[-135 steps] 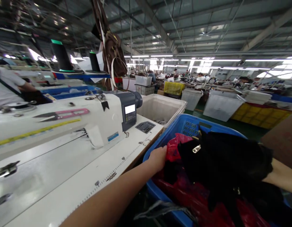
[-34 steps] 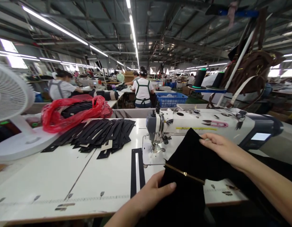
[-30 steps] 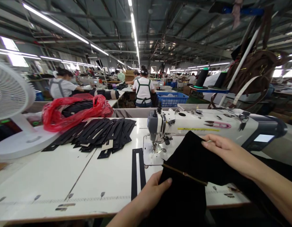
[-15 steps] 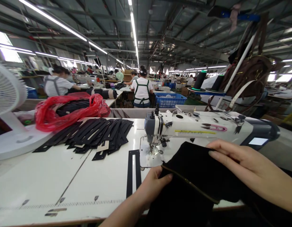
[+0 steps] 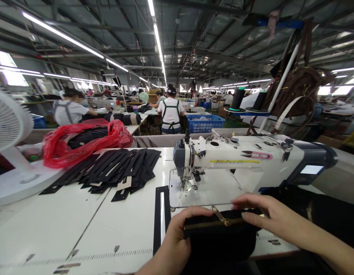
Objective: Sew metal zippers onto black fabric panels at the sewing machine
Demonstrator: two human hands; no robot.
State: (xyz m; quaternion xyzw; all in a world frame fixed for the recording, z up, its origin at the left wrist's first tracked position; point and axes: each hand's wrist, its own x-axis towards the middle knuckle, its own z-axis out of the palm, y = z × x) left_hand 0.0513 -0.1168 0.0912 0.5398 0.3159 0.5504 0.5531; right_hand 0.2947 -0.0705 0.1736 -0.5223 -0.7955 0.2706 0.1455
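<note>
In front of the sewing machine, my left hand [image 5: 177, 236] is closed round the left end of a black zippered fabric piece [image 5: 220, 244]. A brass zipper [image 5: 201, 225] runs along its top edge, its metal pull [image 5: 220, 215] standing up between my hands. My right hand [image 5: 271, 219] pinches the same edge on the right, thumb in front and fingertips behind, slightly blurred. The sewing machine [image 5: 237, 152] stands just beyond, its needle and presser foot [image 5: 185, 185] apart from the fabric. More black fabric [image 5: 323, 206] lies to the right, beside my right forearm.
Black slotted strips [image 5: 122, 168] are heaped on the white table [image 5: 45, 229]; one slotted strip [image 5: 158, 217] lies left of the machine. A red plastic bag [image 5: 56, 149] and white fan [image 5: 10, 126] stand at left. Pink-handled snips [image 5: 259, 154] rest on the machine. Co-workers sit beyond.
The black fabric has been turned and lowered, so its zipper and pull now face me lengthwise. My right hand has moved down and left, nearer my left hand. Black fabric now shows at right.
</note>
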